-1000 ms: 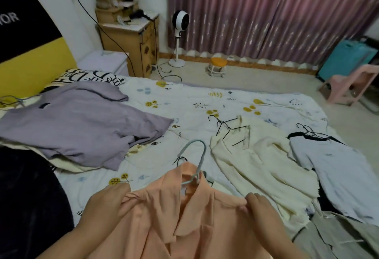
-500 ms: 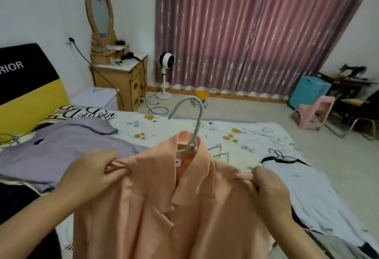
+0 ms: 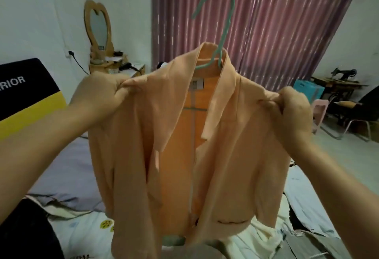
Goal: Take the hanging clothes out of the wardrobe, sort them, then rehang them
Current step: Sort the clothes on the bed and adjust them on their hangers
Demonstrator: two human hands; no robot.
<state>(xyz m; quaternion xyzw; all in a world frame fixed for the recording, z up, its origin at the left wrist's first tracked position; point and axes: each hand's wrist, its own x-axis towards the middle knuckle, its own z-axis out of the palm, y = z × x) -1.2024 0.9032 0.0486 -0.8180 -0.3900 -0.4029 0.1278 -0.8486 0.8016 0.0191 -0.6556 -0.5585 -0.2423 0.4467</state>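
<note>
Since a second ago you have lifted the peach-orange lapelled jacket (image 3: 205, 156) off the bed, and it is now hanging in mid-air across the centre of the frame instead of lying low at the bottom edge. In the head view, your left hand (image 3: 98, 92) is pinching the jacket's shoulder at centre left, fingers curled tight into the fabric. Your right hand (image 3: 293, 111) is gripping the opposite shoulder at centre right in the same way. The jacket is sitting on a mint-green plastic hanger (image 3: 219, 23), whose hook is rising into the top centre of the frame in front of the mauve pleated curtain (image 3: 287, 23). The jacket's front is hanging open, showing a label at the neck. Below it, a white floral bedsheet (image 3: 82, 228) is showing at lower left, with a lilac garment (image 3: 67, 172) lying on it behind your left forearm. A pale blue garment (image 3: 303, 201) is lying at lower right. A heart-shaped wooden mirror (image 3: 98, 27) is standing at upper left.
</note>
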